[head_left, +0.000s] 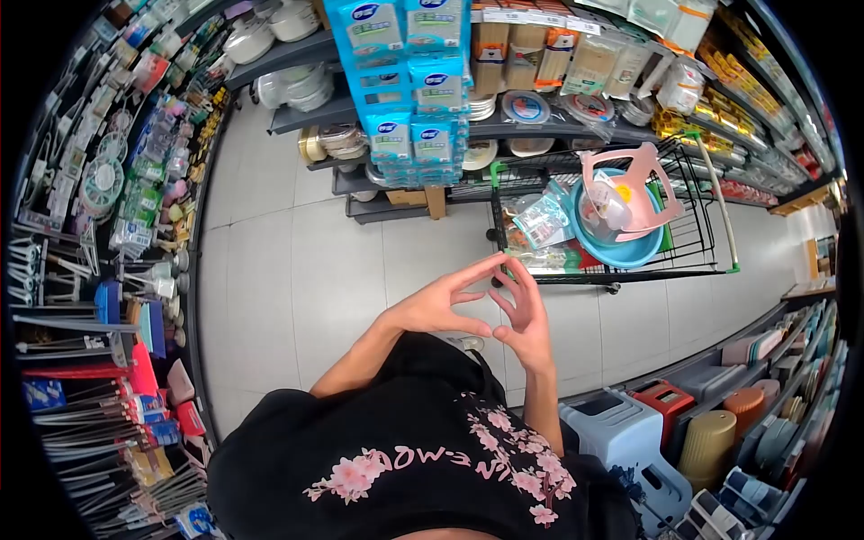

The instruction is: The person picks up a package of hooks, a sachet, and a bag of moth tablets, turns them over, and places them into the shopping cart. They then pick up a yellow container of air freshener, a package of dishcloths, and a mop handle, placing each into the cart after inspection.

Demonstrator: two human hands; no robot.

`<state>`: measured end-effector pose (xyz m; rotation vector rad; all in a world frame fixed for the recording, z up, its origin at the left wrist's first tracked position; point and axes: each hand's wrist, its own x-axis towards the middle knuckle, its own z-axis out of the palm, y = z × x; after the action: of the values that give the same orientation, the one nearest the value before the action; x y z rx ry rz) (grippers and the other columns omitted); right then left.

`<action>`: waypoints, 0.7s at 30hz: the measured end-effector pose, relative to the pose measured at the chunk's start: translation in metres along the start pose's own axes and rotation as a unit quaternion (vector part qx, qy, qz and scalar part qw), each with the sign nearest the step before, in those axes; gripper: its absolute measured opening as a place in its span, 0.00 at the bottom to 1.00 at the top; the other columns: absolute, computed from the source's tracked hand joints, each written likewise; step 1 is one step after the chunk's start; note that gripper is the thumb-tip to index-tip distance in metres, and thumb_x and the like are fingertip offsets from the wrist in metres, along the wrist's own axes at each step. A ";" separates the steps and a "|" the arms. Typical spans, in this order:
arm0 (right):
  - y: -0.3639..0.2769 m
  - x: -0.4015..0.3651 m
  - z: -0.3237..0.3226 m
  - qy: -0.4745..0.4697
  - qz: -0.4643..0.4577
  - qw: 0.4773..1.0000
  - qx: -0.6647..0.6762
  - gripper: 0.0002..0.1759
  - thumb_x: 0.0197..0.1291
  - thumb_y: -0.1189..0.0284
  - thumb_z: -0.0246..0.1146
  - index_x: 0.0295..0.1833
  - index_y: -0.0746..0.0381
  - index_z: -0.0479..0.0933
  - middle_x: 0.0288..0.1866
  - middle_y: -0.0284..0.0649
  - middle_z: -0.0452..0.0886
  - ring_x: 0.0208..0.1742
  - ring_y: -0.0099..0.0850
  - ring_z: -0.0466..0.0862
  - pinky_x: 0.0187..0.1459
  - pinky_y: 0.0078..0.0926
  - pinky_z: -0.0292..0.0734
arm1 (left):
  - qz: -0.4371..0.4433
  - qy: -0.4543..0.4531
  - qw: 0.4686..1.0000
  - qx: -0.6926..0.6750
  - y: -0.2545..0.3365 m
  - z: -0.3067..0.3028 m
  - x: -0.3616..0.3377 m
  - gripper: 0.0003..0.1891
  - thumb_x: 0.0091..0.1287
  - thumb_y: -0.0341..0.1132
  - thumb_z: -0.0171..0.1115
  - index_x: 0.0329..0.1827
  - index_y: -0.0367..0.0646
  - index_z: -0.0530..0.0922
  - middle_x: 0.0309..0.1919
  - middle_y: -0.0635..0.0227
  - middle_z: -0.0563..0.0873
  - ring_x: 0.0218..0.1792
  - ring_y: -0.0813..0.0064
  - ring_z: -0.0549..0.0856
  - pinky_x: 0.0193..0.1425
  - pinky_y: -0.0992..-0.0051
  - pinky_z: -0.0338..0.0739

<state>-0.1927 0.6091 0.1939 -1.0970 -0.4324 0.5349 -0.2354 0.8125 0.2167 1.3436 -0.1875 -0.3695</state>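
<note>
My left hand (443, 301) and my right hand (525, 315) are raised in front of my chest, fingertips touching or nearly touching, with a gap between the palms. Both have their fingers apart and hold nothing. Just beyond them stands a black wire shopping cart (697, 229) with green corners. Inside it are a blue basin (621, 256), a pink plastic stool (650, 193) lying in the basin, and a blue-and-white package (541, 221) beside it.
Blue packs (389, 135) hang on a shelf end ahead. Shelves of small goods (144, 198) line the left side. A light blue step stool (621, 427) and a gold bin (708, 445) stand at the lower right. The floor (261, 297) is grey tile.
</note>
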 end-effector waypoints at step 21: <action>0.045 0.062 0.119 -0.019 -0.001 0.997 -0.072 0.63 0.45 0.60 0.83 0.82 0.61 0.53 0.83 0.44 0.55 0.81 0.43 0.60 0.76 0.50 0.60 | 0.048 -0.001 0.998 -0.031 0.019 -0.115 -0.079 0.57 0.53 0.28 0.80 0.84 0.44 0.51 0.83 0.62 0.51 0.83 0.59 0.52 0.81 0.50 0.59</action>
<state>-0.2204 0.7470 0.2042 -1.2260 -0.5119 0.5299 -0.2660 0.9502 0.2159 1.2690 -0.2409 -0.2937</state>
